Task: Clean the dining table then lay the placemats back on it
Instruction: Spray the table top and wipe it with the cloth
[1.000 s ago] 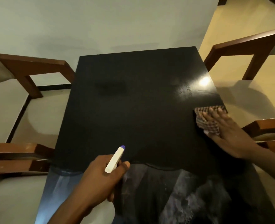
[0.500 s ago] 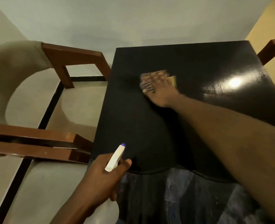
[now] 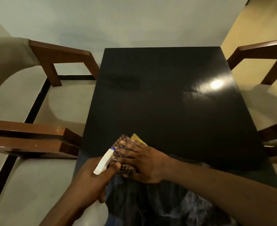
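Right hand (image 3: 141, 162) dragged checkered cloth (image 3: 126, 142) from far-left table (image 3: 167, 98) area to near edge, palm pressing flat; left hand (image 3: 92, 181) clenched spray bottle (image 3: 104, 160).

The right hand (image 3: 139, 162) with the checked cloth (image 3: 126, 170) under its fingers (image 3: 126, 144) is now at the table's (image 3: 167, 103) near edge, no longer far out left, its fingertips almost touching the spray bottle (image 3: 104, 161) nozzle.

I see a pale wall (image 3: 118, 22) ahead, light floor (image 3: 28, 185) with a black stripe (image 3: 36, 101), wooden chairs (image 3: 61, 59) on both sides, and lamp glare (image 3: 216, 83) on the dark tabletop (image 3: 159, 95).
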